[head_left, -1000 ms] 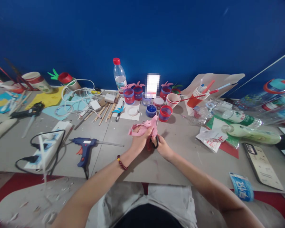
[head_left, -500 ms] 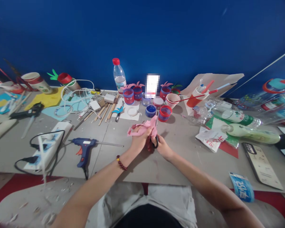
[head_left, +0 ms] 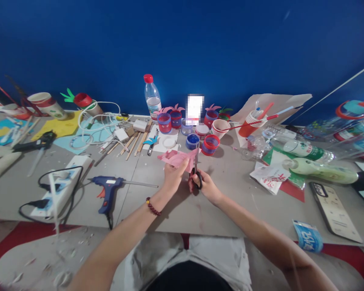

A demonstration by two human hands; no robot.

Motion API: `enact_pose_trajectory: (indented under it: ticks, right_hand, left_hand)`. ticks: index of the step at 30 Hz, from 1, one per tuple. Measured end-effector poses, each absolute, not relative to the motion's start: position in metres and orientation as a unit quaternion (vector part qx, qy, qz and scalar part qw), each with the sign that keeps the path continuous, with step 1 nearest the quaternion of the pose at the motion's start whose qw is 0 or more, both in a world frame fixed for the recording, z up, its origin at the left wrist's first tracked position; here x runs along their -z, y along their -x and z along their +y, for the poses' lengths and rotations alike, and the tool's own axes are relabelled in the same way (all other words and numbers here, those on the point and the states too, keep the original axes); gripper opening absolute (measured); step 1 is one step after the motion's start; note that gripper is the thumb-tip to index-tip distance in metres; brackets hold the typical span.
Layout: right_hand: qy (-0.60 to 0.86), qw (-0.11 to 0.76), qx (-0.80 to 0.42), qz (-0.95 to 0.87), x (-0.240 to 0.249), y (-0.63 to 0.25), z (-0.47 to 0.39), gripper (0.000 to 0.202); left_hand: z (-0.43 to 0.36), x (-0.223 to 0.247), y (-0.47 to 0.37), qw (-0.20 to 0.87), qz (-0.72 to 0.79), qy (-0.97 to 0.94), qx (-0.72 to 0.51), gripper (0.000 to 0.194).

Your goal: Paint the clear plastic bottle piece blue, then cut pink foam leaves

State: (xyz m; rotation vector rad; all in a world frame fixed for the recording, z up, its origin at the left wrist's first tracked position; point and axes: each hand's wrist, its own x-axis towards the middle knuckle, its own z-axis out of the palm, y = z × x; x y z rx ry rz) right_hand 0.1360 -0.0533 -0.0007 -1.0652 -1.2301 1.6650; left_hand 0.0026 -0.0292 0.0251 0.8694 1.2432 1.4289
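Note:
My left hand is closed on a piece of pink paper with cut, jagged edges, held above the table. Black-handled scissors are in my right hand, fingers through the loops and blades pointing away from me. The blades lie against the right edge of the paper; whether they cut into it I cannot tell. Just beyond stand a blue paint jar and a red-and-purple ring-shaped cup. Behind are small red-and-purple cups with pink paper leaves.
A blue glue gun and a white power strip lie to the left. Wooden sticks and a water bottle are further back. On the right are plastic bottles, a paper cup holding brushes and a phone.
The pink paper has turned and spread flatter to the left, away from the scissors' handles. My left hand has shifted slightly left, and more of the scissors shows.

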Motion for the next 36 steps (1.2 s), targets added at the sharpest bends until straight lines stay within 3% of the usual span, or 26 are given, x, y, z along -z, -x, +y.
enact_pose_trajectory:
  ticks: [26,36]
  right_hand:
    - [0.420,0.377,-0.673,-0.478,-0.005,-0.135,-0.054,0.059]
    - [0.424,0.360,-0.679,-0.479,-0.006,-0.136,-0.055,0.055]
  left_hand:
    - [-0.012,-0.025,0.009,0.472,0.472,-0.344,-0.661,0.024]
    - [-0.003,-0.021,0.017,0.485,0.439,-0.350,-0.671,0.033]
